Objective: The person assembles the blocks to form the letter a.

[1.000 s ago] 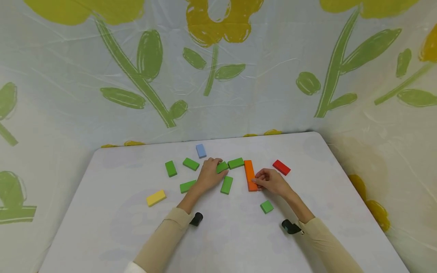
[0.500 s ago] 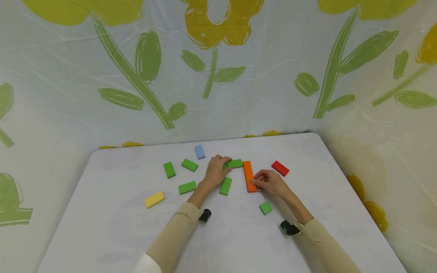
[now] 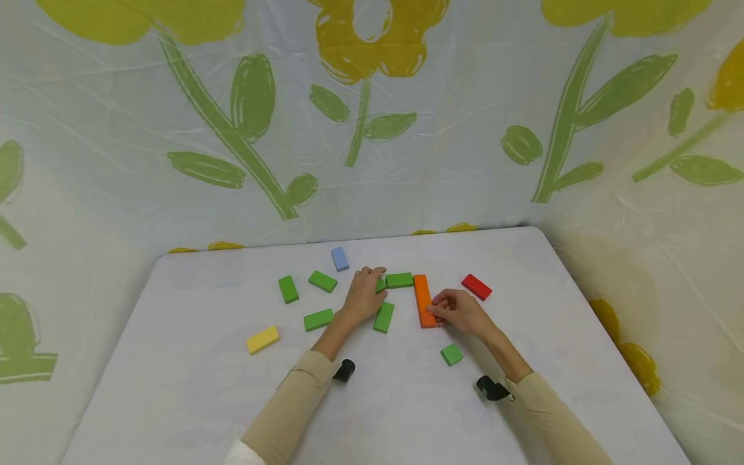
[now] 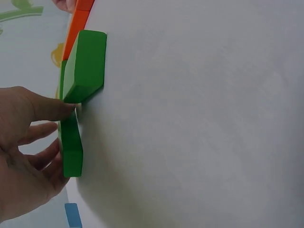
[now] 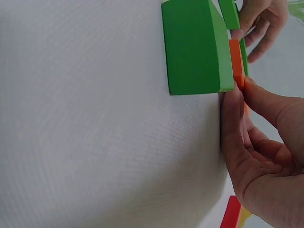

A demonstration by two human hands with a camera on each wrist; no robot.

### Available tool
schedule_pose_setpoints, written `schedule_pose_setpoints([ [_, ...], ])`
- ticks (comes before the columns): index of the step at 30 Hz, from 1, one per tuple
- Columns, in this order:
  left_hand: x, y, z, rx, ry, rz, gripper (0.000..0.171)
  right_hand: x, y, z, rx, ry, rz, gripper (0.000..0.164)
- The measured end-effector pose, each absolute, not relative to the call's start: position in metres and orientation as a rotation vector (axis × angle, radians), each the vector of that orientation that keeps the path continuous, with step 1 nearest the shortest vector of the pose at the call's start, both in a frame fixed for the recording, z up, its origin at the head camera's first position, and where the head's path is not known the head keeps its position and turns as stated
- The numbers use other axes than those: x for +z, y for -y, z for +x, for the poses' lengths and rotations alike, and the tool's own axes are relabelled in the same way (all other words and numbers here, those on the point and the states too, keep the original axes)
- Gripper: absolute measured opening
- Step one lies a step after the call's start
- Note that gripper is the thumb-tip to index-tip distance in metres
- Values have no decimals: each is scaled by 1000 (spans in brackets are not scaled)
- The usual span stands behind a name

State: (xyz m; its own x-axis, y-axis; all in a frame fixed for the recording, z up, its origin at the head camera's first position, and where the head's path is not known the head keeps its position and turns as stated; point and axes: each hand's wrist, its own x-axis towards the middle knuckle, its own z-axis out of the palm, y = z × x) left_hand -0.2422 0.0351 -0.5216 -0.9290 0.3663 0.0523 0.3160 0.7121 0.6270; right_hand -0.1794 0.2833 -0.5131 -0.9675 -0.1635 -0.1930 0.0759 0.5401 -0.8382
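Observation:
In the head view my left hand (image 3: 363, 296) is at a green block (image 3: 380, 285), which lies at the left end of another green block (image 3: 399, 280). The left wrist view shows thumb and fingers on opposite sides of that first block (image 4: 72, 152). To the right, orange pieces (image 3: 423, 294) form a long bar with a seam near its near end. My right hand (image 3: 462, 311) pinches the bar's near end, thumb on top and fingers along the right side. Another green block (image 3: 383, 318) lies just in front of the left hand.
Further left lie green blocks (image 3: 318, 320) and a yellow block (image 3: 263, 340). A blue block (image 3: 340, 259) is behind, a red block (image 3: 476, 287) right of the bar, and a short green block (image 3: 451, 354) in front. Flowered cloth (image 3: 453, 161) hangs behind the white table (image 3: 395, 413).
My left hand has brought its green block right, against the neighbouring green block, then drawn back slightly left. My right hand has stayed at the orange bar.

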Motion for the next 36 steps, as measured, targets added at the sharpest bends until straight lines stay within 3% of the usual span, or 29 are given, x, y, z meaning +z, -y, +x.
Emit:
schedule_pose_setpoints([
  [18,-523,-29,-242,1130,-2799,600,46,-513,-284,-179,-1397,-2531,-71,23],
  [36,-521,-21,-236,1213,-2770,569,50,-512,-284,-178,-1413,-2520,-68,23],
])
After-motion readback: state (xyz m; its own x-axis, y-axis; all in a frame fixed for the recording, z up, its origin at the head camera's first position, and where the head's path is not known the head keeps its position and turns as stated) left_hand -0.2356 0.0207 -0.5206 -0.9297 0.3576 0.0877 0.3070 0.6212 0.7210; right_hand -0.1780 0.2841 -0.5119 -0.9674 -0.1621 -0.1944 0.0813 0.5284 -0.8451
